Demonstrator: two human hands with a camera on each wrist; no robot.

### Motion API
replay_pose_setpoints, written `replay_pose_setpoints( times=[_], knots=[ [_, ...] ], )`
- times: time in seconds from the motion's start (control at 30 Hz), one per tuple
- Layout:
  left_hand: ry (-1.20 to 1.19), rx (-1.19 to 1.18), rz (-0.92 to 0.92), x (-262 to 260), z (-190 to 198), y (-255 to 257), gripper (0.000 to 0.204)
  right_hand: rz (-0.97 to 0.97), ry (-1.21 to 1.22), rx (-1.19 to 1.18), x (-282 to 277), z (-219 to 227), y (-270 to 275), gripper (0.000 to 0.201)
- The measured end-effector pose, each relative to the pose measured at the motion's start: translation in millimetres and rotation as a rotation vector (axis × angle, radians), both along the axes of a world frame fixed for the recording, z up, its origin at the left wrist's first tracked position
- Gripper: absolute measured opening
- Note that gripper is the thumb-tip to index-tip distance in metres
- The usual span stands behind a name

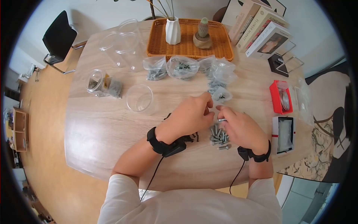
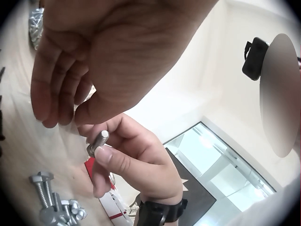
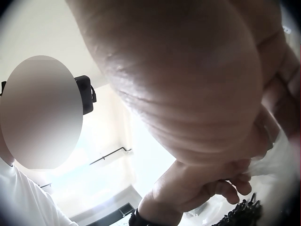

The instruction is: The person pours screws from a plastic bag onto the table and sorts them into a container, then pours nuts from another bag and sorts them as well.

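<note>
My right hand (image 1: 244, 128) holds a silver bolt (image 2: 99, 141) between thumb and fingers, its shank end pointing out past the thumb in the left wrist view. Facing it, my left hand (image 1: 188, 115) pinches a clear plastic bag (image 2: 56, 136) with bent fingertips and thumb. The bag hangs between both hands, and the head view mostly hides it behind the fingers. Right below lies a loose pile of silver bolts (image 1: 218, 137) on the wooden table (image 1: 108, 130). A heap of black screws (image 3: 242, 213) sits under the left forearm, partly covered by it in the head view.
Several bags of hardware (image 1: 182, 67) line up ahead, before a wicker tray (image 1: 158, 50). Clear plastic cups (image 1: 140, 99) and a jar (image 1: 97, 82) stand left. To the right are a red basket (image 1: 275, 99), an open box (image 1: 275, 143) and upright books (image 1: 261, 31).
</note>
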State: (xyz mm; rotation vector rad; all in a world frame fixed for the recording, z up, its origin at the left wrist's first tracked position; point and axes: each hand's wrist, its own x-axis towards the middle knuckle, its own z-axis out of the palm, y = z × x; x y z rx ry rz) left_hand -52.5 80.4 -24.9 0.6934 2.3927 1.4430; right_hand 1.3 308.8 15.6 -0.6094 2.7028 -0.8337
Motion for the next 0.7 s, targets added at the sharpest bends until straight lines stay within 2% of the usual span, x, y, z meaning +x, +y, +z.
replay_pose_setpoints(
  times=[0.2,0.27,0.3,0.37,0.47,0.5,0.57,0.7],
  knots=[
    [-0.059,0.016,0.016,-1.3,-0.5,2.4,0.027,0.017,0.131,-0.177,-5.5,5.6,10.1,0.022],
    [-0.088,0.021,0.014,-1.6,0.7,4.1,0.027,-0.119,0.052,-0.331,-3.8,22.0,6.7,0.02],
    [-0.085,0.01,0.022,-2.0,3.0,3.6,0.026,-0.127,0.056,-0.321,-3.8,23.6,6.9,0.02],
    [-0.08,0.0,0.027,-2.9,3.0,2.9,0.025,-0.207,0.224,-0.497,-4.3,24.3,7.6,0.021],
    [-0.053,0.047,0.035,-3.1,1.3,2.1,0.024,-0.186,0.291,-0.605,-8.6,9.9,11.3,0.023],
    [-0.057,0.052,0.032,-2.8,3.8,1.9,0.024,-0.188,0.291,-0.605,-8.5,10.3,11.4,0.023],
    [-0.062,0.057,0.027,-2.6,4.4,1.8,0.024,-0.106,0.379,-0.434,-9.2,16.0,6.2,0.026],
    [-0.035,0.056,0.037,-3.3,0.2,0.7,0.024,-0.027,0.448,-0.332,-14.6,5.7,5.7,0.029]
  ],
)
